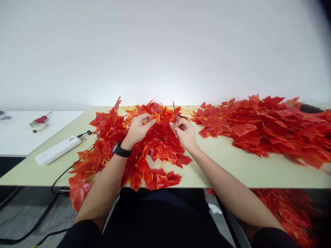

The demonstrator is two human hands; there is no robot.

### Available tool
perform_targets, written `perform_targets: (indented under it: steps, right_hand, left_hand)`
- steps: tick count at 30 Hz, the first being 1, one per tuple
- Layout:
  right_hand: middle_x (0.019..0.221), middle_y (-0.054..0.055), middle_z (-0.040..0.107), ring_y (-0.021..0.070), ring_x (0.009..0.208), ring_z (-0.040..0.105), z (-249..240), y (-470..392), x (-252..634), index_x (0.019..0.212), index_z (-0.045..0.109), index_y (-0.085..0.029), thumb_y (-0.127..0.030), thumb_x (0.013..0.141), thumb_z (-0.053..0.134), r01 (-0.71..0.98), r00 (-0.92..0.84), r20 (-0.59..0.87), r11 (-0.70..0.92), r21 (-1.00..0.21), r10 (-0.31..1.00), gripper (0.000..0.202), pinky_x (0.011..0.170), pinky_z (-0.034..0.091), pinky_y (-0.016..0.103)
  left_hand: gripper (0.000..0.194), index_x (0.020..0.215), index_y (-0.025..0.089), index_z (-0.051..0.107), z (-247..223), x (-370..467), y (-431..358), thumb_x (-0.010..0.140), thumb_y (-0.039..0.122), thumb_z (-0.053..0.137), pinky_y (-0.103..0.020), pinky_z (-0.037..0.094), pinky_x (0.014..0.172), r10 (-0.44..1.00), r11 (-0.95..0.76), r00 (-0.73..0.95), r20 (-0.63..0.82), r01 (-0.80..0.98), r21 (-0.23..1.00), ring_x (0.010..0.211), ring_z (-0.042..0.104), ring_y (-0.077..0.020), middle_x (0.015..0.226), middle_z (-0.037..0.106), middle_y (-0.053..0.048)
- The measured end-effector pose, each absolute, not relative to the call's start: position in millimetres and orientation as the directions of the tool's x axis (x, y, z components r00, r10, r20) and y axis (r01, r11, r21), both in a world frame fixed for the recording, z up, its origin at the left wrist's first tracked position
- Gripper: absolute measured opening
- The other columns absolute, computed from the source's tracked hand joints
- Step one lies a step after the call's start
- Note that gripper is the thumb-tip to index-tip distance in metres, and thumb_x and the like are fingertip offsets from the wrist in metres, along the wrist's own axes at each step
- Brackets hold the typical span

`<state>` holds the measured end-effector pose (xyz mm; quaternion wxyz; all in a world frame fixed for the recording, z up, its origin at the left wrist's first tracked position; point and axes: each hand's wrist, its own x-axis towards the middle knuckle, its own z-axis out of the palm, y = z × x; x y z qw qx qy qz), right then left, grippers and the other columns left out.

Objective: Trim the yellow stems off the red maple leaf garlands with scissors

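A loose heap of red-orange artificial maple leaves (165,151) with thin yellow stems lies in front of me and spills over the table's front edge. My left hand (139,128), with a dark watch on its wrist, is closed at the top of this heap. Its fingers and thumb pinch an orange-edged artificial maple leaf (155,116); the exact grip is partly hidden. A little to the right, my right hand (185,132) holds small scissors (175,113) by their handles. The slim blades point up and seem nearly together, beside the leaves.
A large pile of similar leaves (269,127) covers the table's right side. Yellow scraps (188,109) lie along the back. At left are a white elongated device (58,150) and a black cable (64,170). More leaves (287,210) sit below the table at right.
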<state>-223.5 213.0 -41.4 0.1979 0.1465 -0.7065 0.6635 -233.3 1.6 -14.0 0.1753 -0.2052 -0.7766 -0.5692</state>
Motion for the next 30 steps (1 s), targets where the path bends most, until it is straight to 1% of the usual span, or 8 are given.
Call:
perform_targets:
  steps: [2,5,8,12,17,21,24,30]
  right_hand:
    - [0.067,-0.001,0.046,0.0122,0.062,0.038,-41.6,212.9,-219.8,0.068,0.04,-0.022,-0.062,0.079,0.079,-0.478,-0.877,0.48,0.092,-0.873,-0.004,0.057,0.058,0.035,0.029]
    - [0.068,-0.001,0.047,0.0115,0.062,0.037,-43.4,208.4,-213.2,0.069,0.039,-0.021,-0.056,0.079,0.08,-0.459,-0.884,0.445,0.09,-0.884,-0.142,0.055,0.06,0.034,0.028]
    - [0.069,-0.002,0.048,0.0124,0.065,0.04,-46.2,204.5,-210.1,0.071,0.04,-0.021,-0.053,0.081,0.079,-0.445,-0.89,0.407,0.194,-0.874,-0.207,0.052,0.061,0.035,0.028]
    - [0.069,-0.002,0.049,0.013,0.066,0.041,-49.8,206.9,-213.8,0.071,0.04,-0.021,-0.057,0.083,0.075,-0.416,-0.908,0.366,0.329,-0.848,-0.206,0.052,0.063,0.036,0.029]
    - [0.069,-0.002,0.05,0.0131,0.066,0.041,-52.4,210.9,-218.2,0.072,0.04,-0.021,-0.064,0.085,0.071,-0.369,-0.926,0.307,0.351,-0.86,-0.222,0.055,0.063,0.035,0.028]
    - [0.067,-0.002,0.049,0.0131,0.065,0.041,-51.8,208.6,-216.9,0.071,0.041,-0.021,-0.065,0.083,0.072,-0.341,-0.936,0.275,0.38,-0.86,-0.219,0.055,0.062,0.034,0.028]
    - [0.068,-0.002,0.05,0.0132,0.065,0.042,-51.3,205.7,-216.1,0.071,0.041,-0.021,-0.067,0.083,0.07,-0.327,-0.941,0.264,0.356,-0.875,-0.213,0.055,0.062,0.035,0.028]
    - [0.069,-0.003,0.048,0.0129,0.066,0.04,-52.7,201.8,-217.0,0.072,0.042,-0.021,-0.068,0.082,0.07,-0.317,-0.943,0.26,0.322,-0.892,-0.209,0.055,0.062,0.034,0.028]
  left_hand:
    - [0.033,0.089,0.016,0.074,-15.4,-235.6,1.8,0.086,0.049,0.075,-0.028,0.05,0.078,0.084,0.247,-0.868,0.49,0.495,0.833,0.079,0.064,-0.0171,0.086,0.074,-0.004]
    - [0.031,0.092,0.016,0.076,-19.3,-239.0,2.7,0.086,0.047,0.075,-0.028,0.05,0.084,0.031,0.198,-0.881,0.472,0.468,0.861,0.084,0.066,-0.018,0.093,0.076,-0.005]
    - [0.028,0.093,0.016,0.074,-23.2,-241.1,5.4,0.086,0.043,0.075,-0.028,0.051,0.085,0.016,0.098,-0.898,0.44,0.44,0.893,0.085,0.066,-0.0172,0.093,0.075,-0.004]
    - [0.022,0.089,0.018,0.068,-24.2,-241.1,9.0,0.084,0.039,0.074,-0.028,0.051,0.081,0.031,-0.047,-0.913,0.408,0.406,0.913,0.077,0.064,-0.0152,0.086,0.071,-0.002]
    - [0.024,0.086,0.019,0.062,-23.0,-241.4,10.8,0.079,0.038,0.076,-0.027,0.049,0.075,0.047,-0.154,-0.914,0.402,0.391,0.907,0.072,0.059,-0.0138,0.08,0.066,0.0]
    - [0.026,0.083,0.019,0.06,-23.6,-241.1,12.9,0.079,0.038,0.078,-0.028,0.05,0.075,0.041,-0.159,-0.912,0.408,0.397,0.904,0.072,0.059,-0.0135,0.08,0.065,0.0]
    - [0.027,0.08,0.019,0.059,-24.3,-239.8,15.3,0.079,0.038,0.078,-0.027,0.05,0.076,0.025,-0.132,-0.903,0.429,0.423,0.897,0.075,0.059,-0.014,0.082,0.066,-0.001]
    - [0.025,0.085,0.018,0.062,-27.1,-238.3,20.8,0.081,0.038,0.076,-0.028,0.05,0.08,0.031,-0.153,-0.901,0.434,0.425,0.892,0.076,0.06,-0.0141,0.082,0.067,-0.001]
